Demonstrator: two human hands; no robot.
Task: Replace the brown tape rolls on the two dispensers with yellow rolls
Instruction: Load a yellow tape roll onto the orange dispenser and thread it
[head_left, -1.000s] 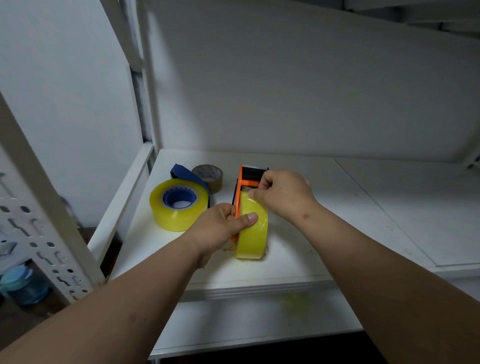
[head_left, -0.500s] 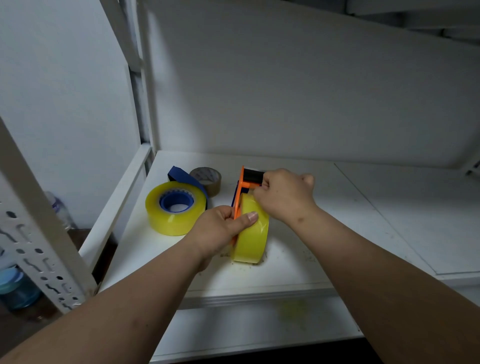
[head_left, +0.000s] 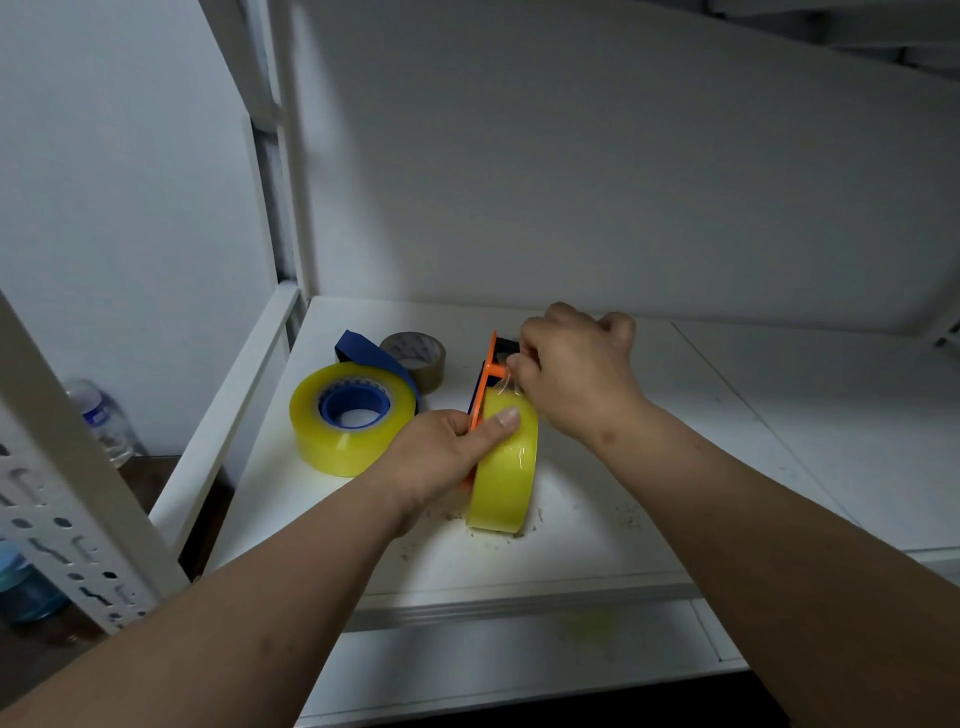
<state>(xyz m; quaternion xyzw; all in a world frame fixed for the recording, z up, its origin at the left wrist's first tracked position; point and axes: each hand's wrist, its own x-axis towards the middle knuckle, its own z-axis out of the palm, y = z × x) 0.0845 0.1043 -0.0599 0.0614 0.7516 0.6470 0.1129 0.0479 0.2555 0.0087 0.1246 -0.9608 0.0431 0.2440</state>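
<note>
Head view: white metal shelf (head_left: 597, 551), both hands over its left half. Orange tape dispenser (head_left: 484, 376) stands on edge near the middle of that section, with a yellow tape roll (head_left: 506, 467) mounted on it, roll upright and touching the shelf surface. Left hand (head_left: 441, 460) grips roll and dispenser from the left side, thumb laid across the top of the roll's outer face, fingers curled round the orange frame. Right hand (head_left: 576, 371) sits at the far end of the dispenser, grip narrow: fingertips pinch a thin strip of clear-yellow tape end (head_left: 508, 382) just above the roll, by the black cutter end.

Second yellow roll (head_left: 349, 415) lies flat toward the shelf's left edge, on a blue dispenser (head_left: 374, 353) whose blue hub shows in the core and whose frame sticks out behind. Brown tape roll (head_left: 418, 358) lies flat just behind it, touching or nearly touching the blue frame; cannot tell which. Small specks of debris (head_left: 626, 514) on the shelf near the front edge, right of the upright roll. Perforated white upright (head_left: 67, 499) of the rack at front left; plastic bottle (head_left: 101, 421) behind it, off the shelf.
</note>
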